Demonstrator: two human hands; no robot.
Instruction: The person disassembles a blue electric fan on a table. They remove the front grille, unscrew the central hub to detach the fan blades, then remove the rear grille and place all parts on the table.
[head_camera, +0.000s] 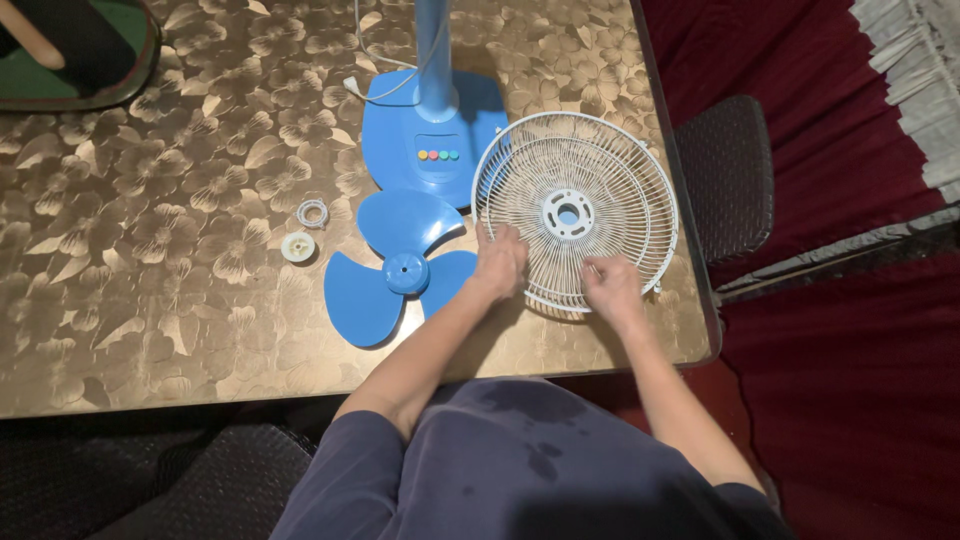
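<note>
Fan apart: round white wire fan guard (575, 212) held by L hand (500, 262) & R hand (611, 285), both grips closed on its rim; blue three-blade plastic propeller (397, 268) lies loose on counter (150, 200), judged unassembled.

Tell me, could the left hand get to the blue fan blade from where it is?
Probably yes. The left hand rests on the white fan guard, and the blue fan blade lies flat on the table right beside it, with nothing between them.

On the desk (150, 330), the fan guard (575, 212) lies right of the fan blade (395, 270); the fan base (432, 135) stands behind both, and two small rings (305, 230) lie left of the blade.
</note>
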